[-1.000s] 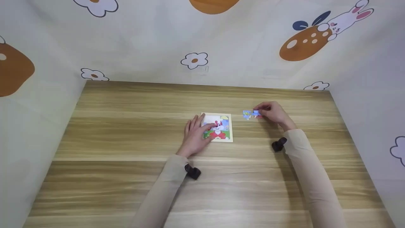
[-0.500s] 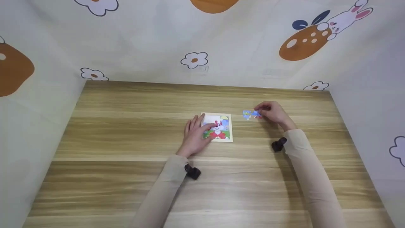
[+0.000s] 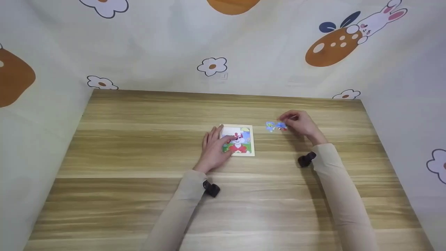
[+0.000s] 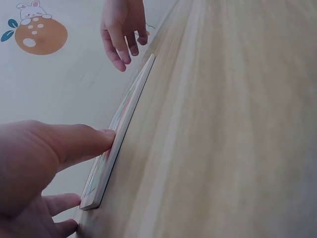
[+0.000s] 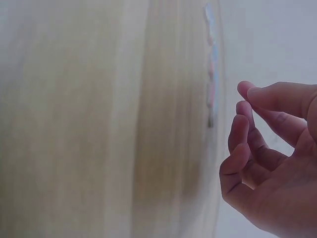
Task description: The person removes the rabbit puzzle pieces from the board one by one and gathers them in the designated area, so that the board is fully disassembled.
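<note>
A square jigsaw puzzle board (image 3: 246, 143) with a pale frame lies on the table, showing a red and white cartoon animal. Its upper left part is bare white. My left hand (image 3: 214, 151) rests on the board's left side, fingers fairly straight, the thumb (image 4: 84, 141) on its face. To the right lie two blue jigsaw pieces, a left one (image 3: 270, 126) and a right one (image 3: 281, 126) with red on it, side by side; whether they interlock is too small to tell. My right hand (image 3: 302, 123) hovers just beside them, loosely curled, nothing between thumb and fingers (image 5: 250, 94).
The wooden table (image 3: 132, 146) is enclosed at the back and sides by pale cloth (image 3: 156, 45) printed with flowers, orange shapes and a rabbit. A black wrist camera (image 3: 211, 189) sits on the left sleeve, another black camera (image 3: 307, 159) on the right.
The right jigsaw piece has shifted left against the other one, and more of it shows. My right fingers have come off it. The left hand stays on the board.
</note>
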The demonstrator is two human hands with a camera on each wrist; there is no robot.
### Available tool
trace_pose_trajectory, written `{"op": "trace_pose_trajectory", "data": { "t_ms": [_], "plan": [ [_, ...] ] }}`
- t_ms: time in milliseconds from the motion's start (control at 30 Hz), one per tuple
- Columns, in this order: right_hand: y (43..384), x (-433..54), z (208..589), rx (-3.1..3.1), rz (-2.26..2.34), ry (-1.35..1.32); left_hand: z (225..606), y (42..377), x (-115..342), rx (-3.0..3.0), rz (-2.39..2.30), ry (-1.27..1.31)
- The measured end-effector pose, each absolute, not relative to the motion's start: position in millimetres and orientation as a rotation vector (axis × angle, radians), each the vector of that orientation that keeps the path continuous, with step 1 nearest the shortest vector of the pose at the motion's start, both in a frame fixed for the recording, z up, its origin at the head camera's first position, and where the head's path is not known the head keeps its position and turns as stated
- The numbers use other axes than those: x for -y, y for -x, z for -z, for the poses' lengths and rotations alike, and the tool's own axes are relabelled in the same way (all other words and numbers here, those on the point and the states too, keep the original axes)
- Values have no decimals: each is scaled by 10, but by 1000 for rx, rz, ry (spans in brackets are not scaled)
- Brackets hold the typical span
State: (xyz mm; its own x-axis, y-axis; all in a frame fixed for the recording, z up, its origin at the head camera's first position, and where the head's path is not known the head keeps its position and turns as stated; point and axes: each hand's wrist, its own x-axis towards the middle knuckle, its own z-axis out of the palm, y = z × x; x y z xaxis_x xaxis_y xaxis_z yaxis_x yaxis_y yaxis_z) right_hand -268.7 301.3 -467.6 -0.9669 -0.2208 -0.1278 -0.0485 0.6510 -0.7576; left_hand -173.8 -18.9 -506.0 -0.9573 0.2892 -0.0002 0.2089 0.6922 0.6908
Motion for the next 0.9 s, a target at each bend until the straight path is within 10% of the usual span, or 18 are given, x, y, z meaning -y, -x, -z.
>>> {"op": "trace_pose_trajectory", "data": {
  "t_ms": [900],
  "plan": [
    [2376, -2360, 4309, -2511, 1342, 470, 5014, 1714, -22, -2786, -1016, -385]
  ]
}}
